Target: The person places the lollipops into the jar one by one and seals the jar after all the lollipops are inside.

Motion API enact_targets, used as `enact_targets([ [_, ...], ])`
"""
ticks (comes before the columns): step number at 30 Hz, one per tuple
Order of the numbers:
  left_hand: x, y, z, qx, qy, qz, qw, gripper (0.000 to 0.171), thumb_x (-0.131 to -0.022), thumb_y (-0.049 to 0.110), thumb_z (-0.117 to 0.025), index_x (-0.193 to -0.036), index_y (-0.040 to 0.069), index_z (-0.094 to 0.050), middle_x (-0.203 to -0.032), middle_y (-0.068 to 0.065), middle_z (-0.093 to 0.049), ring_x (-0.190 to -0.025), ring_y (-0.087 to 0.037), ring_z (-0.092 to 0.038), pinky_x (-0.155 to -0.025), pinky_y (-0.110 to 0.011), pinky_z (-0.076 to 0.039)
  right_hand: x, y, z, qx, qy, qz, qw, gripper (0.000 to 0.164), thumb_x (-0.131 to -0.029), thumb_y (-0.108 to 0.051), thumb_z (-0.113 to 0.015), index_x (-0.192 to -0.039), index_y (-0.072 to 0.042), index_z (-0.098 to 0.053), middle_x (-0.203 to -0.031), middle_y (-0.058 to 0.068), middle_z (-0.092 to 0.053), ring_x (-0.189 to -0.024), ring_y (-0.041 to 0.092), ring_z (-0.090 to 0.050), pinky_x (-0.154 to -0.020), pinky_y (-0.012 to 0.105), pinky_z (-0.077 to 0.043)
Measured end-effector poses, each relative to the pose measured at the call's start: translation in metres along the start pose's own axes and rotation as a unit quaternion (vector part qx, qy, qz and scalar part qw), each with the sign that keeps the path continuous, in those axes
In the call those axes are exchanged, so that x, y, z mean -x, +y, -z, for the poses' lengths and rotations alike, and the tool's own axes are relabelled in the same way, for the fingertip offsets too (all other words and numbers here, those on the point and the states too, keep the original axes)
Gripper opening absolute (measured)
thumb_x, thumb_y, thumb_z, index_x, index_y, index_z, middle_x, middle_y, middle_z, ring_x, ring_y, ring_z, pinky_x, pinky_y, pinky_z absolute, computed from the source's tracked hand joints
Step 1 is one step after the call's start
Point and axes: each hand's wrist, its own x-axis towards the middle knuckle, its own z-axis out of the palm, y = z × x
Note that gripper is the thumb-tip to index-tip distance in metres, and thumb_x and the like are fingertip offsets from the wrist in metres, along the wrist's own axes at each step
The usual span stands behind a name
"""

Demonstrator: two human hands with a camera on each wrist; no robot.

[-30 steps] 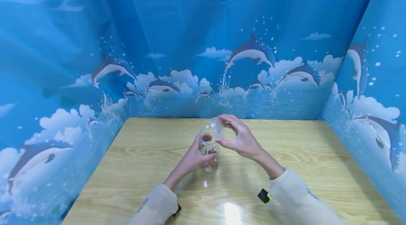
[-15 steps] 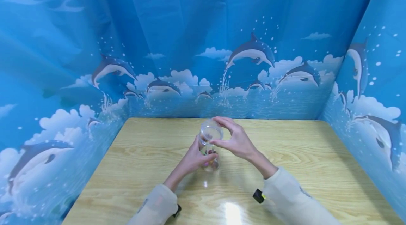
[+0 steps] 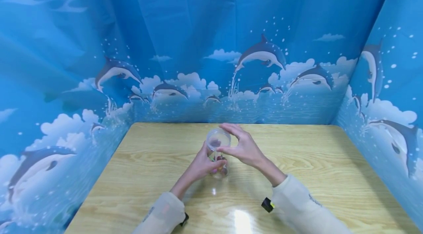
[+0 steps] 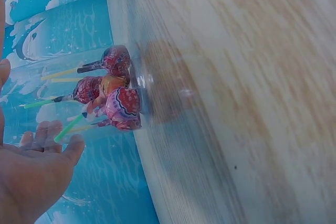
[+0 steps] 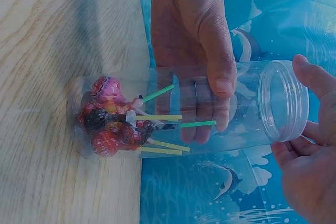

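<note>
A tall clear plastic jar (image 5: pixel 244 121) stands upright on the wooden table. Several wrapped lollipops (image 5: pixel 113 121) lie in its bottom, heads down, with green and yellow sticks pointing up. My left hand (image 3: pixel 201 164) grips the jar around its side, thumb toward me and fingers behind. A clear round screw lid (image 3: pixel 219 139) sits over the jar's mouth. With thumb and fingers on opposite sides of its rim, my right hand (image 3: pixel 247 148) holds that lid from the right. In the left wrist view the lollipops (image 4: pixel 123 103) show through the wall.
The wood-grain table (image 3: pixel 314 168) reaches back to a blue curtain (image 3: pixel 198 25) printed with dolphins, which also closes off both sides. Light sleeves (image 3: pixel 165 210) cover the forearms, with small black devices (image 3: pixel 267 204) at the wrists.
My right hand has moved left and tipped the lid from nearly upright to flat over the jar's mouth. The left hand and the jar have stayed in place.
</note>
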Motion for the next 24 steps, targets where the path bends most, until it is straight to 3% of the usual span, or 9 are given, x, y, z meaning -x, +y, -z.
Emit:
enact_targets([
  [6,0.0,0.001,0.0,0.003,0.004,-0.005,1.0,0.097,-0.084,0.011,-0.086,-0.16,0.01,-0.026,-0.152,-0.019,-0.049,-0.141,-0.043,-0.043,-0.097,-0.05,-0.055,0.001,0.002,-0.001,0.005,-0.006,-0.012,1.0,0.072,-0.083,-0.022,-0.089,-0.146,-0.009,-0.057,-0.149,0.013,-0.055,-0.132,0.033,-0.054,-0.105,0.054,-0.051],
  [13,0.001,0.003,-0.001,0.005,0.005,-0.008,0.9999,0.097,-0.083,0.011,-0.086,-0.16,0.012,-0.028,-0.153,-0.019,-0.048,-0.144,-0.044,-0.04,-0.112,-0.061,-0.041,0.005,0.005,-0.001,-0.004,-0.014,-0.045,0.999,0.072,-0.084,-0.027,-0.087,-0.147,-0.009,-0.056,-0.147,0.013,-0.057,-0.123,0.032,-0.059,-0.101,0.056,-0.052],
  [19,0.001,0.002,0.0,-0.001,0.002,0.002,1.0,0.095,-0.084,0.014,-0.086,-0.159,0.012,-0.027,-0.154,-0.019,-0.047,-0.143,-0.044,-0.04,-0.102,-0.052,-0.053,0.008,0.006,-0.002,-0.008,-0.005,-0.048,0.999,0.071,-0.085,-0.025,-0.087,-0.148,-0.01,-0.056,-0.147,0.01,-0.057,-0.125,0.032,-0.059,-0.102,0.057,-0.051],
  [24,0.001,0.0,0.0,-0.004,0.0,0.008,1.0,0.096,-0.084,0.015,-0.086,-0.16,0.012,-0.027,-0.155,-0.019,-0.046,-0.141,-0.045,-0.044,-0.092,-0.044,-0.059,0.013,0.005,-0.007,-0.007,0.027,-0.032,0.999,0.071,-0.084,-0.023,-0.087,-0.146,-0.006,-0.056,-0.146,0.013,-0.058,-0.124,0.031,-0.059,-0.101,0.054,-0.053],
])
